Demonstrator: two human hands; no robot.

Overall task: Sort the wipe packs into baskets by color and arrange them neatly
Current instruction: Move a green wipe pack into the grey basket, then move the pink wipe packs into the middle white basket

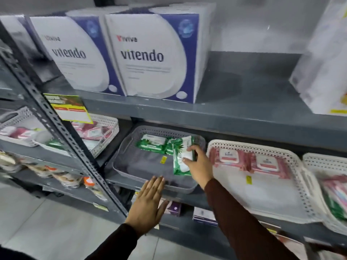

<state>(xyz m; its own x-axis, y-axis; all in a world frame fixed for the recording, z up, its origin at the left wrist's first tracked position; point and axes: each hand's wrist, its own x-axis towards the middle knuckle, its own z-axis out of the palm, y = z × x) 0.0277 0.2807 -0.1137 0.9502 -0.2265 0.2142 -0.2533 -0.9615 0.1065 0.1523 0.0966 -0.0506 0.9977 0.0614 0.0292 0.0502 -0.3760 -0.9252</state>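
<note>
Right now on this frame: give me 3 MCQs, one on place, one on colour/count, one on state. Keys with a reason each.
1. Where is the right hand?
A. Over the grey basket
B. On the vitendo boxes
C. On the floor

2. What colour are the two packs in the white basket right of the grey one?
A. Green
B. Pink
C. Blue

3. How is the left hand?
A. Clenched on a pack
B. Open, flat, holding nothing
C. Out of view

Key: A, its fingers hold a green wipe pack there; B, both wrappers are pink; B, fingers are spread at the basket's front edge.
</note>
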